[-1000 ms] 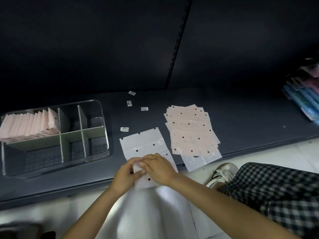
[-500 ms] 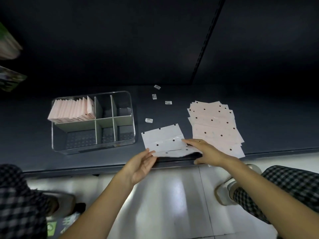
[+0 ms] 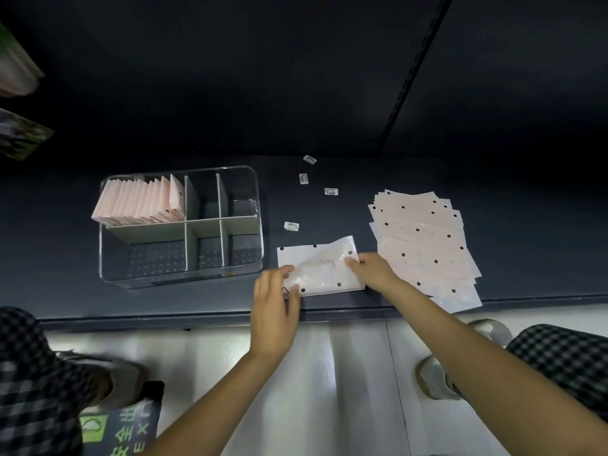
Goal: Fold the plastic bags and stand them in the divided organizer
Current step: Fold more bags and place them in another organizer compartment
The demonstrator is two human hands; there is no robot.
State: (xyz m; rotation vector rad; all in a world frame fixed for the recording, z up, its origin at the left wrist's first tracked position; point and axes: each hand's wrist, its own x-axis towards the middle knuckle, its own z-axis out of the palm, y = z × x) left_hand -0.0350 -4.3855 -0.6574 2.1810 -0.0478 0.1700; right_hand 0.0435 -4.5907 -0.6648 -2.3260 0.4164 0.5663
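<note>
Right now the folding step is going on: one thin white plastic bag with dark dots (image 3: 320,269) lies near the front edge of the dark grey desk (image 3: 329,212), in the middle of the frame, and it is partly folded and puffed up. The left hand (image 3: 274,306) touches the bag's lower left corner with fairly straight fingers. The right hand (image 3: 373,269) pinches the bag's right edge. The hands are apart, one at each end of the bag. To the right lies a flat pile of pale pink dotted plastic bags (image 3: 424,245) waiting to be folded. To the left stands the clear plastic divided organizer (image 3: 181,225), with a row of folded pink bags (image 3: 141,204) standing in its upper left part; the other parts look empty. I think the next move is to press the fold flat, fold it smaller, then stand it by the others.
</note>
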